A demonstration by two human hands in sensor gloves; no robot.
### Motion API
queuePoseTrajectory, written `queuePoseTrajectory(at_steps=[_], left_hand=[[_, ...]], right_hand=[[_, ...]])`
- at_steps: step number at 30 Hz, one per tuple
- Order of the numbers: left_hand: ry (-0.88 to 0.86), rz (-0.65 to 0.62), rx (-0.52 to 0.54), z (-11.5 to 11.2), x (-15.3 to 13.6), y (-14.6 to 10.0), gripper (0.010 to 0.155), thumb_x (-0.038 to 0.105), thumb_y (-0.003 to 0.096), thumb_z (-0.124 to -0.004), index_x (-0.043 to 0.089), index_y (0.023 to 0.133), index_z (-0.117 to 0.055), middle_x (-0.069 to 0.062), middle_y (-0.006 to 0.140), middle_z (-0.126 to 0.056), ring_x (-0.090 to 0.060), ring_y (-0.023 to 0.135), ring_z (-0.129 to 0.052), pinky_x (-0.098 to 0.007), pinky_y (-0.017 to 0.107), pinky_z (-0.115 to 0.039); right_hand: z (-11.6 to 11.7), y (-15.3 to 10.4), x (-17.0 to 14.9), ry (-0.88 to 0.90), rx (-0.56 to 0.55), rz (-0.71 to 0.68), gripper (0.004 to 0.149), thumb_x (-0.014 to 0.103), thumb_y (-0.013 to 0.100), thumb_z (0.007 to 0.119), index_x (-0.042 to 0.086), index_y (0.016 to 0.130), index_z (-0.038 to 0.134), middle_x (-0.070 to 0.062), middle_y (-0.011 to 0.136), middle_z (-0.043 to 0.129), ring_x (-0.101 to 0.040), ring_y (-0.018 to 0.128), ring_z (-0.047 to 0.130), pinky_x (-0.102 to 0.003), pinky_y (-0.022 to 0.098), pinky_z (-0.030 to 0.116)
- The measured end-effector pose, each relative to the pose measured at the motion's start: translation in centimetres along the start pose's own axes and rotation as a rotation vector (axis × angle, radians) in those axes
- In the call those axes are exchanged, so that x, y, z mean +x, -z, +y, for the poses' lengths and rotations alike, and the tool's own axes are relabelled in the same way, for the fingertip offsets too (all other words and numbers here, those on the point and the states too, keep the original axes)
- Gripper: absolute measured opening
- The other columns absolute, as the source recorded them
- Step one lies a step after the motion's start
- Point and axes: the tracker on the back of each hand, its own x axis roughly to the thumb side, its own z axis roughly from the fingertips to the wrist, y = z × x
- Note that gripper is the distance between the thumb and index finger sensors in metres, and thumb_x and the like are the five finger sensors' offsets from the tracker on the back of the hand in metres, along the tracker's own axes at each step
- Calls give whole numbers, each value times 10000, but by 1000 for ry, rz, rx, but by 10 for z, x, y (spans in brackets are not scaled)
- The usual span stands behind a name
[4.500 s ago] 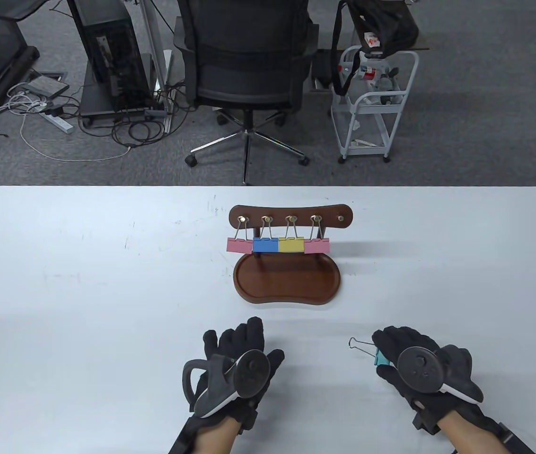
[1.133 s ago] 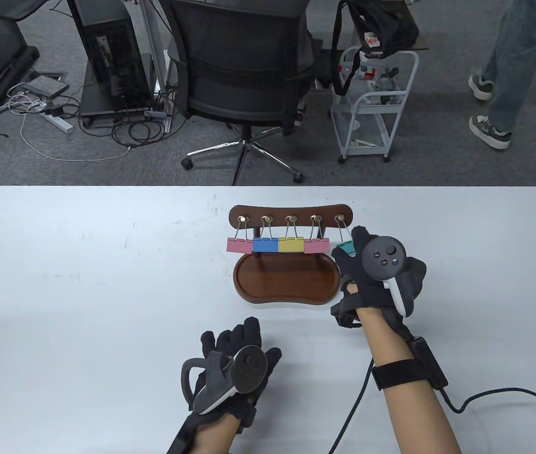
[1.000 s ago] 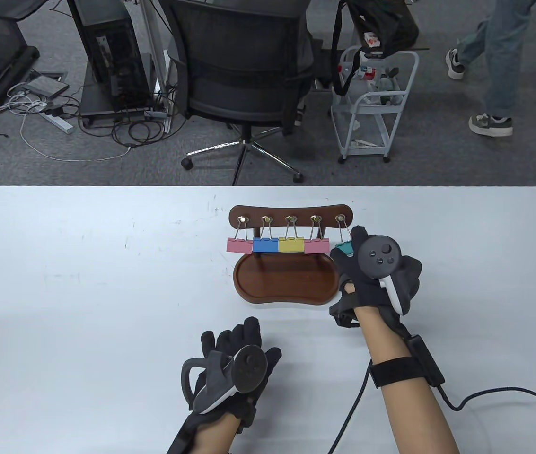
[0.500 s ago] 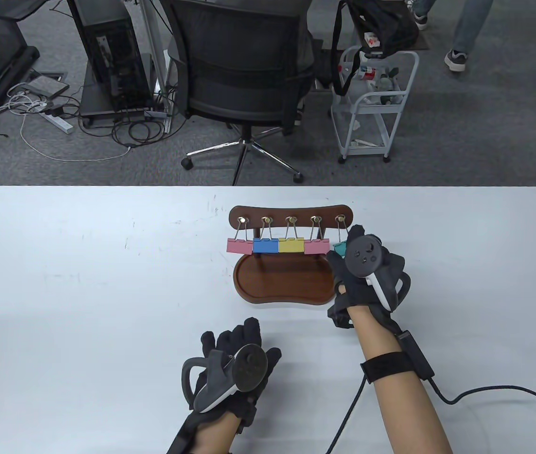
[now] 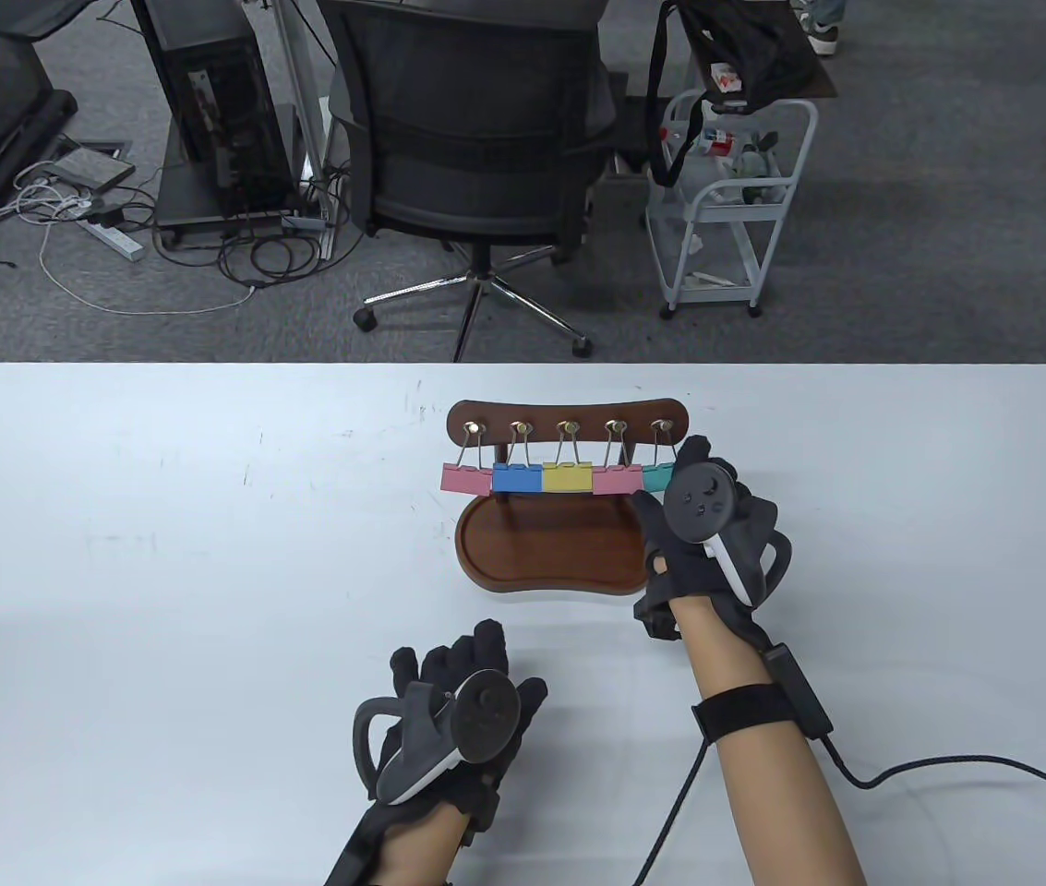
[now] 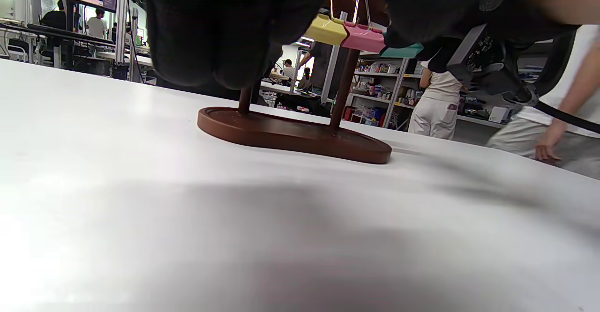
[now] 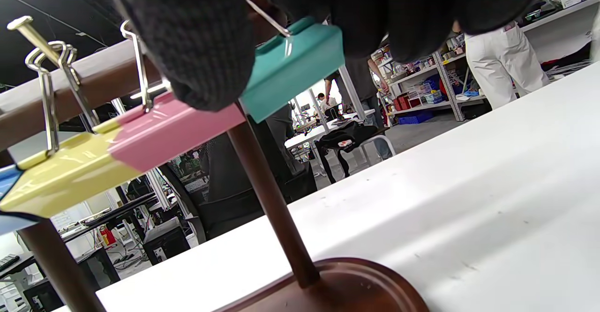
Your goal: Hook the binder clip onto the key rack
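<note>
A teal binder clip (image 5: 657, 475) hangs by its wire loop from the rightmost peg of a wooden key rack (image 5: 569, 420), just beside a pink clip (image 5: 616, 480). The right hand (image 5: 712, 535) grips the teal clip's body. The left hand (image 5: 453, 715) rests on the white table (image 5: 162, 554), fingers loosely spread and holding nothing.

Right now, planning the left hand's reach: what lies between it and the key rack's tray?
In the table view, only bare table lies between left hand and tray.
</note>
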Motion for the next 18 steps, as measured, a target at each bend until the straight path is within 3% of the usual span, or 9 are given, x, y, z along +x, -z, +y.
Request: queuePoseTrajectory(at_steps=[12,18], left_hand=[[6,0,4,0,0,0,810,544,561,-716,-17,1136,-614,-278,1051,-816,-560,920,-824,-798,693,-458],[10,-2,11,0,0,0,809,543,562,-716,-17,1136,-614,-280,1051,-816,-562,918,-825,-798,693,-458]], right_hand=[[-3,-5,-9,45,22,-27,872,389,507,843,-8,1145,402,-367,1090,537,-602,878,668,-697,611,590],[-15,-11,-17,74,31,-58,840,386,524,821,-16,1140,416,-380,1104,514,-614,898,654,-701,611,589]])
